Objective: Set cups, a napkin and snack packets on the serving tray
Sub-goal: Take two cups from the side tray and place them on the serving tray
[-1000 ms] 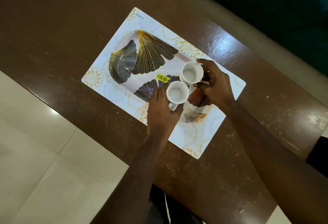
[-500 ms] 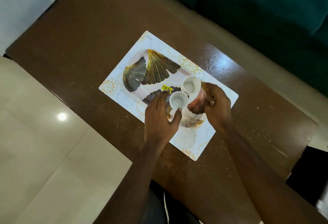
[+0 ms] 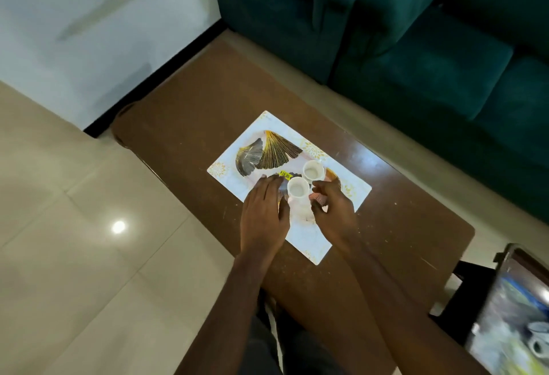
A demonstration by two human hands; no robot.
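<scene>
Cups step | you are hovering both hands, left hand [image 3: 264, 214] and right hand [image 3: 334, 208], empty and spread, beside two white cups [image 3: 306, 180] on the tray [image 3: 335, 238] | lift straight up to avoid tipping.

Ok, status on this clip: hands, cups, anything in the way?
Left hand open, off the near cup. Right hand open beside it. Both cups upright on tray, far cup close behind. No napkin or packets seen. Nothing blocking.
</scene>
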